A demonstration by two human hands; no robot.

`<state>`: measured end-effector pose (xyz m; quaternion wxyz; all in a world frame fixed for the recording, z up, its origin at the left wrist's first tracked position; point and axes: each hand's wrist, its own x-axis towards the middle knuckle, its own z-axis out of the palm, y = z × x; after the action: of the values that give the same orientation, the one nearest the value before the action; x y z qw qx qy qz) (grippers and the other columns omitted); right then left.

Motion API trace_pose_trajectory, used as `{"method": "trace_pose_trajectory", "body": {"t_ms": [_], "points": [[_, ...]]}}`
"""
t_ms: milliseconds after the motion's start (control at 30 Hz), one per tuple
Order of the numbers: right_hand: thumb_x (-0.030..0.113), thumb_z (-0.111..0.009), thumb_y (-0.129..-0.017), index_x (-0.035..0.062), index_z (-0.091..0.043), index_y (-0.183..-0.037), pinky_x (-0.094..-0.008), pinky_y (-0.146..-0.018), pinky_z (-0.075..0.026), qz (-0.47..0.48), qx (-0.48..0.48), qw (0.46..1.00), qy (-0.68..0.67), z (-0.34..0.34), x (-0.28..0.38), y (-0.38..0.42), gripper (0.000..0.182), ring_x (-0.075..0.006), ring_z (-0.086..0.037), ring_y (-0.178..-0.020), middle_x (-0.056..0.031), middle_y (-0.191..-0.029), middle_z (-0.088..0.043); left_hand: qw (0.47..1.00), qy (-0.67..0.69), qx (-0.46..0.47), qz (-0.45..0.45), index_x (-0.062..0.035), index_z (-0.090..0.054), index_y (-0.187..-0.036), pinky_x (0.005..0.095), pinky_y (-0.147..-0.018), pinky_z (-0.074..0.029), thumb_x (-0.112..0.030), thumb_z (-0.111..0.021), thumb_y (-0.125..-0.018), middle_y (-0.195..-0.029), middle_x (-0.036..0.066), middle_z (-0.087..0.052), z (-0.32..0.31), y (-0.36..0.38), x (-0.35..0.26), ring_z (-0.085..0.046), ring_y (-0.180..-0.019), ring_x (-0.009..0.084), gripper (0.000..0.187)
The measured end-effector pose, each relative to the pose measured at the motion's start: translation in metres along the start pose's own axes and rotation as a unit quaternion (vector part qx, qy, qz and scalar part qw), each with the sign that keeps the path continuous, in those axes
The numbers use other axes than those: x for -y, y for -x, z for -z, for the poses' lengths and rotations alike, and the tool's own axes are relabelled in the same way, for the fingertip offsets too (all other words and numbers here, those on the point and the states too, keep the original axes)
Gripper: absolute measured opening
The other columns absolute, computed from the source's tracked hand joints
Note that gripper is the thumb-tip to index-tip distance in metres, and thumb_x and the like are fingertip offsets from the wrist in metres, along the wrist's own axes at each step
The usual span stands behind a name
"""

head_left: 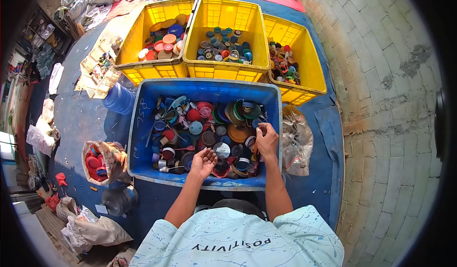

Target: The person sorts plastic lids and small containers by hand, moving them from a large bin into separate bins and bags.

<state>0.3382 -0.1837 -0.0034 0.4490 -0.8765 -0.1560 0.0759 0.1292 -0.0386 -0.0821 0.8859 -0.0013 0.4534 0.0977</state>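
Note:
A blue crate [204, 183] full of mixed plastic caps and lids stands right in front of me. Over its near middle, my left hand [203, 163] is turned palm up with fingers loosely bent and apart, and nothing shows in it. A white round lid [222, 149] lies just beside its fingertips. At the crate's right side, my right hand [268, 139] is closed with its fingers bent inward; whatever it may hold is hidden. A blue lid [256, 123] shows close to those fingertips. Brown and green lids [240, 133] lie to the left of that hand.
Behind the crate stand three yellow crates [227, 68] with sorted caps. A sack of red lids [110, 164] and a blue water jug [119, 99] are at the left. A filled clear bag [296, 141] sits at the right, near a block wall [385, 124].

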Motion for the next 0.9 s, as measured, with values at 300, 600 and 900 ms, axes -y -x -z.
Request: {"method": "trace_pose_trajectory", "body": {"t_ms": [300, 600, 900], "points": [[0.01, -0.055, -0.077, 0.0043, -0.063, -0.104, -0.049, -0.09, -0.043, 0.064, 0.053, 0.943, 0.322, -0.081, -0.082, -0.058, 0.029, -0.0386, -0.051, -0.11, -0.018, -0.11, -0.061, 1.0, -0.02, -0.019, -0.008, -0.0042, -0.062, -0.092, 0.0351, -0.079, -0.05, -0.018, -0.06, -0.09, -0.088, 0.006, -0.063, -0.002, 0.014, -0.029, -0.06, -0.082, 0.0195, 0.014], [0.016, -0.062, -0.077, 0.0082, -0.056, -0.117, -0.0525, -0.094, -0.034, 0.112, 0.009, 0.914, 0.391, -0.121, -0.143, -0.074, 0.041, -0.0362, -0.044, -0.116, -0.0155, -0.119, -0.054, 0.99, -0.125, -0.039, -0.041, -0.0085, -0.062, -0.096, 0.0336, -0.076, -0.05, -0.022, -0.062, -0.089, -0.09, 0.004, -0.063, -0.032, -0.019, -0.027, -0.06, -0.081, 0.0174, 0.015], [0.027, -0.066, -0.07, 0.0029, -0.039, -0.133, -0.0573, -0.096, -0.03, -0.016, 0.146, 0.918, 0.368, -0.107, -0.107, -0.053, 0.073, -0.0435, -0.038, -0.121, -0.021, -0.135, -0.036, 0.979, -0.203, -0.013, -0.012, -0.008, -0.06, -0.1, 0.0345, -0.08, -0.049, -0.024, -0.062, -0.088, -0.094, 0.004, -0.062, -0.072, -0.068, 0.003, -0.058, -0.087, 0.018, 0.019]]}}
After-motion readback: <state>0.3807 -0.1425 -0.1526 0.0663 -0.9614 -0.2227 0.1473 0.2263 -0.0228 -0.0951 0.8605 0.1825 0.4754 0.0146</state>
